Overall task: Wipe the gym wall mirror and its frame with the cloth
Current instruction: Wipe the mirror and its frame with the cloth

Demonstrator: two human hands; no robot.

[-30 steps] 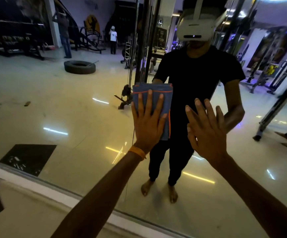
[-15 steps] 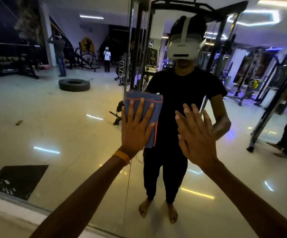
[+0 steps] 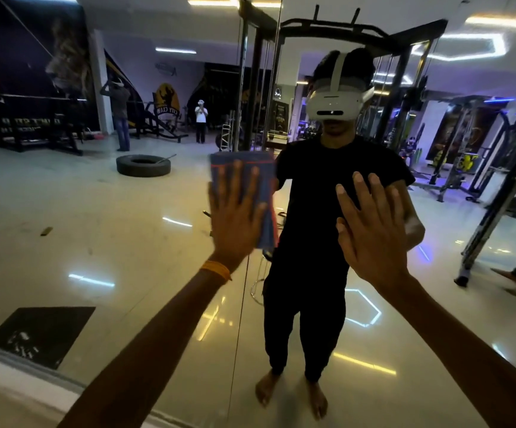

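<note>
The wall mirror fills nearly the whole view and reflects a person in black wearing a white headset. My left hand, with an orange band at the wrist, lies flat with spread fingers on a folded blue cloth edged in orange, pressing it against the glass at chest height. My right hand is open with its palm toward the mirror, beside the cloth on the right; I cannot tell whether it touches the glass. The pale lower frame runs across the bottom left.
A thin vertical seam in the glass runs just below the cloth. The reflection shows a gym floor with a tyre, racks and machines, and other people far behind. A dark floor mat is reflected at the lower left.
My view has tilted upward, so the lower frame sits lower in the picture. The left hand has slid the cloth a little to the left on the glass. The right hand stays beside it.
</note>
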